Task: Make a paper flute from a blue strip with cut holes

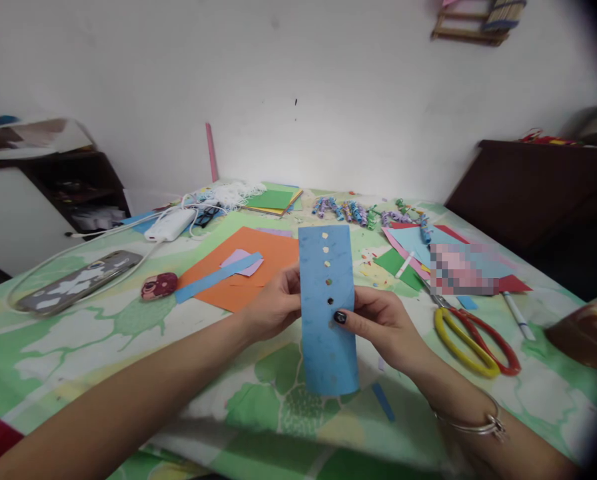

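Gripping the blue paper (328, 360) upright, just right of the orange sheet (231, 295), by its left edge in the left hand (276, 303) — pinching its right side in the right hand (386, 323). Best to press lightly, avoiding creases — and keep the holes (330, 301) lined up.

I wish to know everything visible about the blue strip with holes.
The blue strip looks like paper or card: long, rectangular, bottom edge curved, small holes lined down its upper part. Roughly upright over the table, it is pinched by the right hand, thumb in front; the left hand is partly hidden behind it.
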Tool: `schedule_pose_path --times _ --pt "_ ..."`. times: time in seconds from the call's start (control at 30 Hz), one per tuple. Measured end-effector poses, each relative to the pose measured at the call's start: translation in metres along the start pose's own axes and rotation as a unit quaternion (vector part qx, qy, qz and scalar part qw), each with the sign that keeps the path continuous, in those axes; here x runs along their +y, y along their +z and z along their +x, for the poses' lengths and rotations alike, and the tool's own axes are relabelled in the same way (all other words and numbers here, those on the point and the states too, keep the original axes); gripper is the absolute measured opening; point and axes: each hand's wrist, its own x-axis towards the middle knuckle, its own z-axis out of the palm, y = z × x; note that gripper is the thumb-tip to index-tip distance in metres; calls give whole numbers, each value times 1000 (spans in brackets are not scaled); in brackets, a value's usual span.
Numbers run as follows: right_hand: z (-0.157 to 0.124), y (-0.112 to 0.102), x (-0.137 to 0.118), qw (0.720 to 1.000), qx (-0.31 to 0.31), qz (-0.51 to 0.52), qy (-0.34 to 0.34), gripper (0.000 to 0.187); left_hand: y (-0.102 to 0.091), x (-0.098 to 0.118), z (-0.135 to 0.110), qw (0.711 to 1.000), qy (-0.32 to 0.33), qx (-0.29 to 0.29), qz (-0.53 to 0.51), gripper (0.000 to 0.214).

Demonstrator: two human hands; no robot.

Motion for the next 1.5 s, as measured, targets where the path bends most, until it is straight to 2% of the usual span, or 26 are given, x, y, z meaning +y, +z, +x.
schedule_pose_path --times 0.3,0.37,0.47,0.57,0.73,0.87,1.3,1.5 --pt "2 -1 2 1000 21 16 1 13 -8 2 3 998 4 62 19 20" --pt "3 -1 3 999 31 18 3 12 -9 4 3 998 -19 54 25 22" --pt "4 -2 3 999 43 15 2 12 -9 7 1 998 -41 33 -23 24" --pt "4 -2 3 998 57 4 7 11 -9 8 -1 998 -47 8 -47 40" --pt "4 -3 3 997 64 -34 14 10 -6 7 -2 999 -37 -2 30 16" --pt "5 -4 5 994 68 -87 13 11 -3 6 -1 999 -29 5 38 14" --pt "3 -4 4 991 67 -116 11 15 -4 6 0 998 -24 52 23 23" --pt "3 -4 4 991 61 -117 15 17 -7 6 -1 998 -60 5 17 19"
